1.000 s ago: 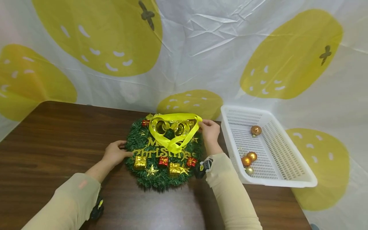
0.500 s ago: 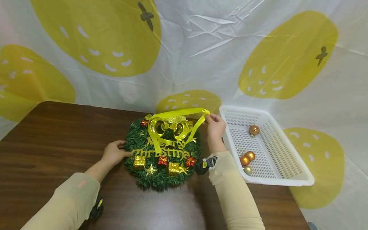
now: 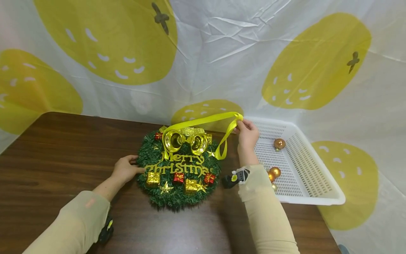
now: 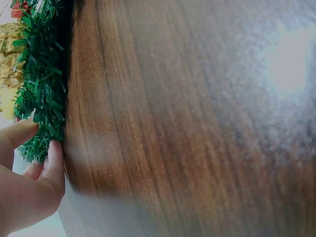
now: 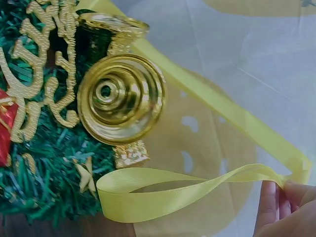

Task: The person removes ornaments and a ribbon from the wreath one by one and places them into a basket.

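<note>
A green Christmas wreath (image 3: 177, 197) lies on the table, bearing gold "Merry Christmas" lettering (image 3: 177, 168), small gift boxes, stars and two gold bells (image 3: 200, 144). My left hand (image 3: 124, 170) grips its left edge; in the left wrist view the thumb and fingers (image 4: 56, 158) stand on either side of the green tinsel. With thumb and fingertips my right hand (image 3: 247, 137) pinches a yellow ribbon (image 3: 203, 120) at its knotted end, above the right back of the wreath. In the right wrist view the ribbon (image 5: 207, 101) stretches from the bells to that hand, and a loose loop hangs below.
On the right stands a white perforated basket (image 3: 317, 200) holding a copper bauble (image 3: 280, 144) and several smaller balls (image 3: 275, 171). The right forearm partly covers its near left side. Behind the brown table (image 3: 79, 141) hangs a white cloth (image 3: 215, 77) with yellow fruit prints.
My right hand has moved right and away from the wreath, drawing the ribbon's knotted end with it. The ribbon has come off the lettering. My left hand has stayed at the wreath's edge.
</note>
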`<state>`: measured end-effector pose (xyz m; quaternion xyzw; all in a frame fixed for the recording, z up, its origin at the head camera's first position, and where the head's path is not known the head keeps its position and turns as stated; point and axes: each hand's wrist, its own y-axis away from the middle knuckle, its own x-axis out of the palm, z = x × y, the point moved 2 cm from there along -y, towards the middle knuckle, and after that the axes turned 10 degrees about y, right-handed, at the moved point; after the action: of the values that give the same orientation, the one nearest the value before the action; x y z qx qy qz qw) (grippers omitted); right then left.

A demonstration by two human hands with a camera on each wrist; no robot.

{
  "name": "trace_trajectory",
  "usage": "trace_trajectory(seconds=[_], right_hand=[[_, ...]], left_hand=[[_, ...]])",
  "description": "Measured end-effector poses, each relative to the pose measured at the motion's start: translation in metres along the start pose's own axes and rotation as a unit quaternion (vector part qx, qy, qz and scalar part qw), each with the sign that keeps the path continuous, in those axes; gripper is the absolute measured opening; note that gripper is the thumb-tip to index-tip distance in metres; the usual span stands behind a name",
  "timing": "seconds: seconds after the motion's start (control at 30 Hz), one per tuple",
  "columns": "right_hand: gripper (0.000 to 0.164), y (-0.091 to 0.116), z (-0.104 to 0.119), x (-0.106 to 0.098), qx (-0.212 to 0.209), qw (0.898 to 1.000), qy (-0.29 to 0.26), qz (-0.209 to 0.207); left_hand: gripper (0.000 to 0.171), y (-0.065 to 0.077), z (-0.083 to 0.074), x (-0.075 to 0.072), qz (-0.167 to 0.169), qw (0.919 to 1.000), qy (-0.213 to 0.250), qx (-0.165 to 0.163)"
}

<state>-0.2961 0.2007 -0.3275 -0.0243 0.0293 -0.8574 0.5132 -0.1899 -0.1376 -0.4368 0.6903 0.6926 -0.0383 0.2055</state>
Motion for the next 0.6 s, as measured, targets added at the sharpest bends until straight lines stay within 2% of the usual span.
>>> trace_trajectory(seconds=[0.1,0.3,0.43,0.6], right_hand=[[0.005,-0.004,0.004,-0.005,-0.01,1.0,-0.021,-0.009],[0.009,-0.01,0.013,-0.016,-0.022,0.998,-0.056,-0.027],[0.015,-0.016,0.02,-0.025,-0.006,0.996,-0.077,-0.035],[0.017,-0.025,0.034,-0.036,0.025,0.988,-0.149,-0.043]], left_hand=[[0.07,0.001,-0.001,0.0,0.0,1.0,0.0,-0.003],[0.068,0.003,-0.002,0.0,0.002,1.0,0.005,-0.006],[0.069,0.002,-0.002,0.0,0.003,1.0,0.004,-0.006],[0.07,0.001,-0.002,-0.001,0.002,1.0,0.0,-0.003]])
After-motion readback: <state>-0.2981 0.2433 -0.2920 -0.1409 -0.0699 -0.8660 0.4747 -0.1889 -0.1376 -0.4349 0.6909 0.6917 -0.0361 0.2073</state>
